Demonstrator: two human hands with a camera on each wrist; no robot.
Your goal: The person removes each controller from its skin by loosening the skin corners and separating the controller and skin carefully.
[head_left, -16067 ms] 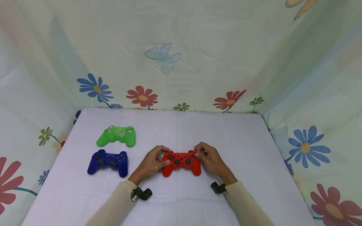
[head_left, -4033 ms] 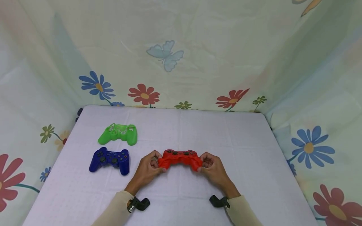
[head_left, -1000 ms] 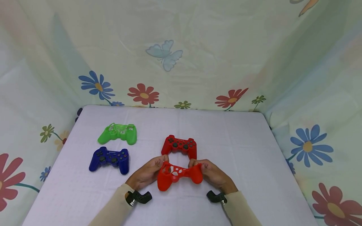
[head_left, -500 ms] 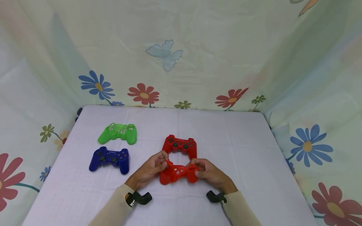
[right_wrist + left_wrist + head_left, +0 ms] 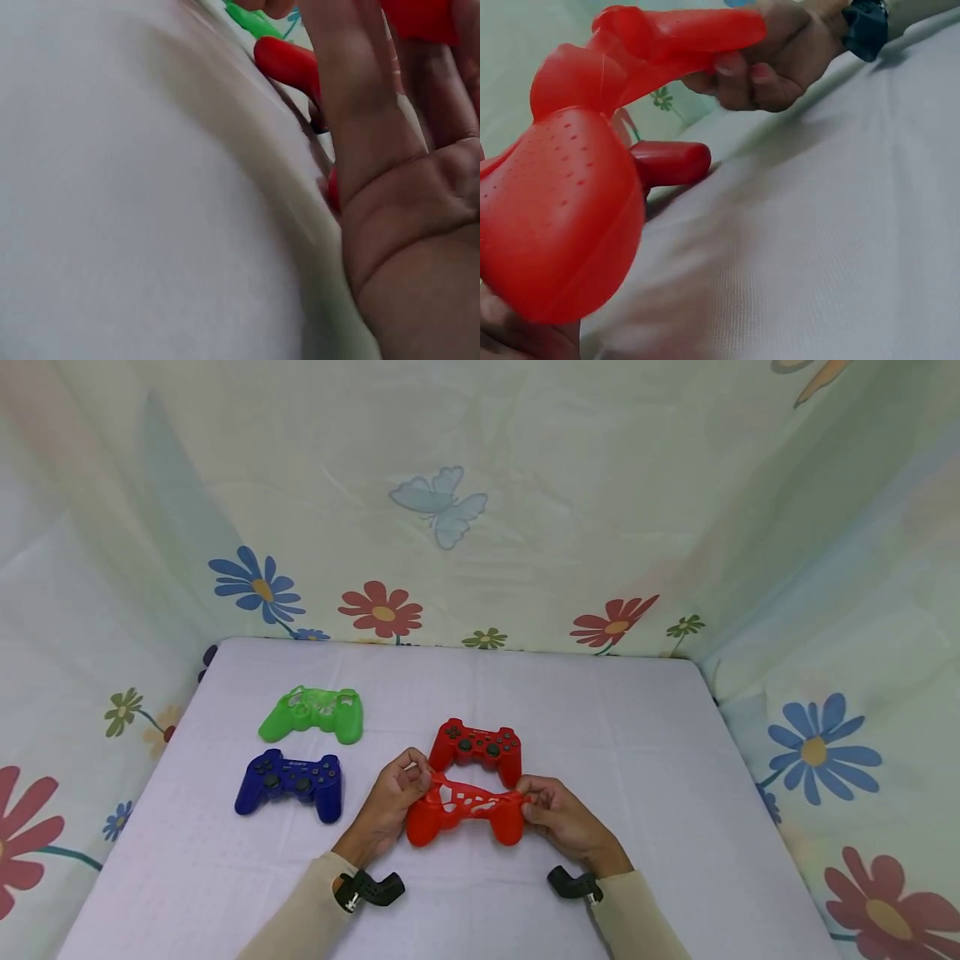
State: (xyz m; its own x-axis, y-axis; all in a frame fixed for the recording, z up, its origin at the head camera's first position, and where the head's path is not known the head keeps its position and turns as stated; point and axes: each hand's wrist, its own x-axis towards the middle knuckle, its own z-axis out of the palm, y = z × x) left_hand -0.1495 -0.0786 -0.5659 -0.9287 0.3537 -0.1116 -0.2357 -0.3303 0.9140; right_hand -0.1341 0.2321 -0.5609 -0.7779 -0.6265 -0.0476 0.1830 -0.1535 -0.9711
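Note:
A red silicone controller cover (image 5: 453,815) is stretched between both hands, its cutouts facing up and nothing inside it. My left hand (image 5: 388,802) pinches the upper left corner, and my right hand (image 5: 564,817) pinches the right end. In the left wrist view the cover (image 5: 566,217) hangs above the cloth, one dotted grip close to the camera. Just behind it lies a bare red game controller (image 5: 480,747), face up, its grips partly overlapped by the cover. The right wrist view shows my right palm (image 5: 412,202) large, with one grip of the red controller (image 5: 289,64) beyond.
To the left, a blue game controller (image 5: 289,785) lies face up. Behind it is a green silicone controller cover (image 5: 318,714). A white cloth (image 5: 600,718) covers the table, and flowered curtains (image 5: 525,527) enclose the back and sides.
Seconds ago the red controller sat inside the red cover; now it lies bare behind it. Over the last second, my fingers shifted on the cover and spread it wider, its left side moving leftward.

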